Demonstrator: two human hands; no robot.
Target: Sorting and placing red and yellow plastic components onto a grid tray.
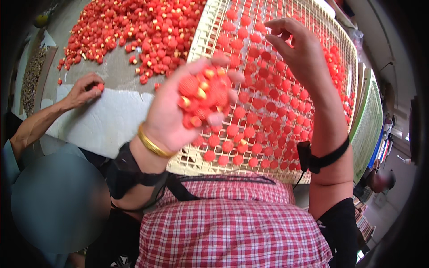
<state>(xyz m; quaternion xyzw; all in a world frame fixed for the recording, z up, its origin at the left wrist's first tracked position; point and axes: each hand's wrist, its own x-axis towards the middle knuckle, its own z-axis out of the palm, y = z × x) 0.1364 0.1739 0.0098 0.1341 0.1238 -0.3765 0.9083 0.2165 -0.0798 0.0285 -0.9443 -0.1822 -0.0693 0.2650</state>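
Observation:
My left hand (170, 105) is turned palm up, its fingers curled around a heap of small red round pieces (210, 91). Several of these have short yellow stubs, like little mushrooms. A gold bangle (152, 142) circles that wrist. My right hand (292, 42) hovers over the far part of a cream mesh rack (196, 44), its thumb and index fingertips apart. I see nothing held in it. Beneath both hands, many red pieces (232, 130) lie spread over the mesh, mostly singly with the rounded side up.
A large pile of the same red pieces (134, 27) covers the grey table at the far left. Beside me on the left, another person's hand (85, 91) pinches one red piece above a white sheet (107, 116). A green-framed mesh screen (368, 120) leans at the right.

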